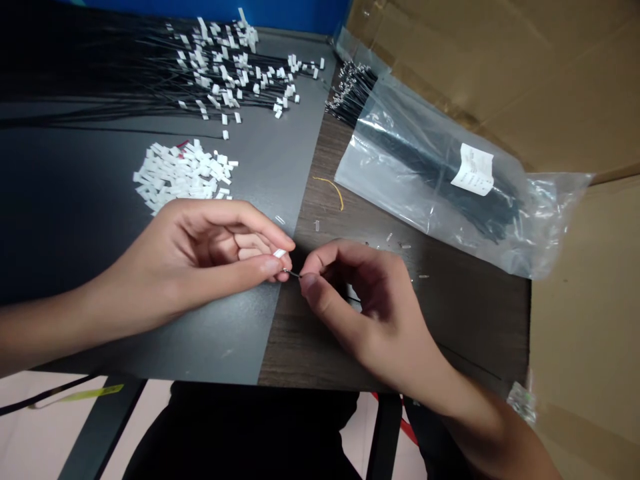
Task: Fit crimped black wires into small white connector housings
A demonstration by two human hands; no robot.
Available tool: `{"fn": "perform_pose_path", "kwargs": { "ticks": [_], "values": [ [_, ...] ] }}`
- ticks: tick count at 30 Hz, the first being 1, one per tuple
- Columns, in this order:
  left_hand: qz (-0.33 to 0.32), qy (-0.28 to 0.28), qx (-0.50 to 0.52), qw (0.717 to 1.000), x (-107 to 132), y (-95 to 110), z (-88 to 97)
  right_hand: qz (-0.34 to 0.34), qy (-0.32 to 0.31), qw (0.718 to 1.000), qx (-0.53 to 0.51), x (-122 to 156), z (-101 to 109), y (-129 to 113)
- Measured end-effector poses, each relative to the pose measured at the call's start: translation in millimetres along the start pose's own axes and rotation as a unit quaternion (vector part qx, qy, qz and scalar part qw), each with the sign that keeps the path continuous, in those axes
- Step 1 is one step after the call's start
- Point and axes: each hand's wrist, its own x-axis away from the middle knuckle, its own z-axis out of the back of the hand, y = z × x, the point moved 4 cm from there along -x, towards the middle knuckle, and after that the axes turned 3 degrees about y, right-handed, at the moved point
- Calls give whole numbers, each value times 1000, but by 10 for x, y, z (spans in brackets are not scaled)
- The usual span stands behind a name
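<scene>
Between thumb and fingers, my left hand pinches a small white connector housing. Just to its right, my right hand pinches a thin black wire close to its end. The wire's metal tip lies by my left thumb, near the housing; I cannot tell whether it is inside. Behind my left hand lies a pile of loose white connector housings. Further back is a bundle of black wires with white connectors on their ends.
A clear plastic bag of black wires, bare metal ends sticking out, lies at the back right. A yellow wire scrap and tiny clear pieces are scattered on the brown wood-grain tabletop. Cardboard stands along the right edge.
</scene>
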Motion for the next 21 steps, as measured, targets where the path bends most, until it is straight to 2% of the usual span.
{"fn": "perform_pose_path", "kwargs": {
  "ticks": [2,4,7,9,10,12,15,18,21],
  "values": [
    [-14,8,-27,1000,16,4,-10,-8,3,1000,-19,-8,-1,-7],
    [-63,27,-91,994,44,26,-22,-13,7,999,-39,-14,-3,-12],
    [-162,36,-228,959,85,50,-63,-42,-9,996,-81,-35,-13,-5],
    [-200,35,-284,937,94,44,-82,-67,-26,992,-103,-59,-20,5],
    [-207,36,-287,935,93,43,-83,-79,-35,990,-109,-72,-23,11],
    [-198,29,-246,948,85,51,-81,-99,-56,987,-115,-93,-35,27],
    [-135,3,-131,982,78,70,-86,-103,-72,986,-113,-93,-59,48],
    [-76,10,-76,994,92,81,-79,-42,-29,996,-72,-53,-48,37],
    [-63,17,-68,996,114,92,-74,44,28,999,7,23,-27,11]
  ]
}}
